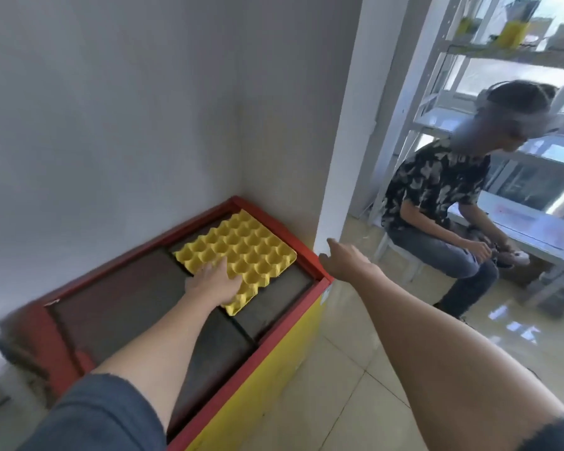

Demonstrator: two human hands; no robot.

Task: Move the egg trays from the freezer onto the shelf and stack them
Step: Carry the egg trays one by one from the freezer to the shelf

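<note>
A yellow egg tray (245,252) lies flat on the dark sliding lid of a chest freezer (267,340) with a red rim and yellow front, at its far right end by the wall corner. My left hand (214,284) rests on the tray's near left edge, fingers spread over the cups and closing on that edge. My right hand (345,260) hovers beyond the freezer's right corner, fingers apart, holding nothing. A white metal shelf (489,56) stands at the far right by the window.
A person in a patterned shirt (437,187) sits on a white stool right of the freezer, beside a white pillar (342,151). A yellow container (513,32) stands on the shelf's upper level. Tiled floor (355,362) lies between the freezer and the seated person.
</note>
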